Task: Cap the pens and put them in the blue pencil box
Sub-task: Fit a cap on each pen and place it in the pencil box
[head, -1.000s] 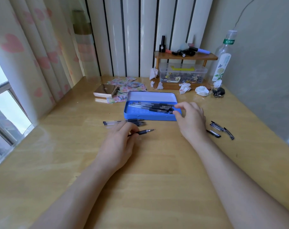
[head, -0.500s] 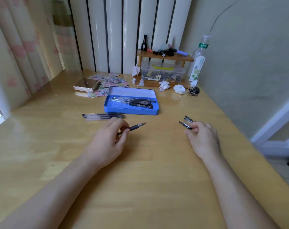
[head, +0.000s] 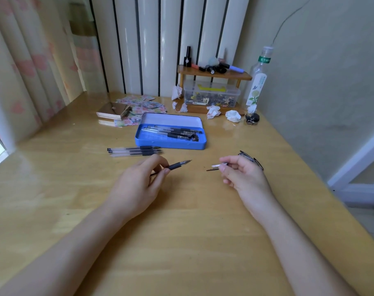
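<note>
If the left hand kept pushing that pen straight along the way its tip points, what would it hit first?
Probably the cap held in the right hand; the left hand aims its pen toward it, though heights are unclear.

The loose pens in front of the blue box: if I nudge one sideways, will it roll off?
The loose pens look round and smooth on a glossy table, so a sideways nudge would probably make one roll. They seem light and stiff, likely easy to lift. The box wall right behind them should stop a roll that way.
</note>
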